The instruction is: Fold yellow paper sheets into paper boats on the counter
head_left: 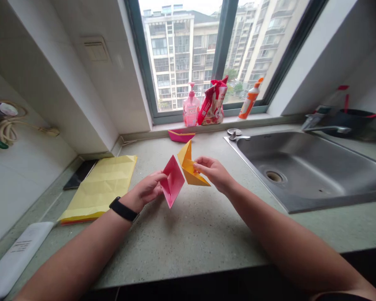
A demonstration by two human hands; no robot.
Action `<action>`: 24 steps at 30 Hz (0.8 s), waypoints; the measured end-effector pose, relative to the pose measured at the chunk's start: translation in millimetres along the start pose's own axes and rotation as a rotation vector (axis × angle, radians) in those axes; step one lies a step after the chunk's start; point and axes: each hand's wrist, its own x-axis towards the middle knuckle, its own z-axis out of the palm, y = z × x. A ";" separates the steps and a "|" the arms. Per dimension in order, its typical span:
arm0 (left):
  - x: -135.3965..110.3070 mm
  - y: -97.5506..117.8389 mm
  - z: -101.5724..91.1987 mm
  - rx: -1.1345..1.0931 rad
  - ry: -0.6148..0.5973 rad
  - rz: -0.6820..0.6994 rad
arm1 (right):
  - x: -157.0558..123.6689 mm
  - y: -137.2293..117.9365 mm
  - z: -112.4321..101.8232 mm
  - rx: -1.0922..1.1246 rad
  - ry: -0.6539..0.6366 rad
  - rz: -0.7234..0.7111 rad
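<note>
My left hand (146, 190) pinches a pink folded paper shape (173, 180) and holds it just above the speckled counter (191, 234). A black band sits on that wrist. My right hand (213, 171) grips an orange folded paper shape (189, 167) right beside the pink one, their edges nearly touching. Both pieces are raised in front of me at the counter's middle.
A stack of yellow paper sheets (103, 187) lies at the left, with a dark phone (80, 173) behind it. A pink paper boat (181, 136) sits near the sill. A steel sink (307, 167) is at the right. A soap bottle (191, 108), a snack bag (213, 102) and an orange bottle (250, 100) stand on the sill.
</note>
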 end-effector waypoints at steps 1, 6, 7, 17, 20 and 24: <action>-5.5 -1.5 -0.1 -0.022 -0.020 -0.004 | -2.7 0.7 3.5 -0.002 -0.020 0.007; -19.7 -8.8 1.9 -0.188 -0.158 -0.010 | -11.5 3.6 13.4 -0.019 -0.073 0.005; -19.7 -10.2 1.3 -0.212 -0.175 -0.023 | -12.0 4.7 14.0 -0.022 -0.069 0.002; -14.0 -10.2 -14.5 -0.317 -0.061 -0.032 | -13.7 9.2 10.1 0.022 0.079 -0.060; -14.5 -9.9 -9.7 -0.259 0.015 0.037 | -19.0 9.5 14.6 -0.015 0.010 -0.079; -14.1 -13.3 -0.8 -0.196 0.136 0.116 | -24.0 16.0 21.5 -0.077 -0.048 -0.070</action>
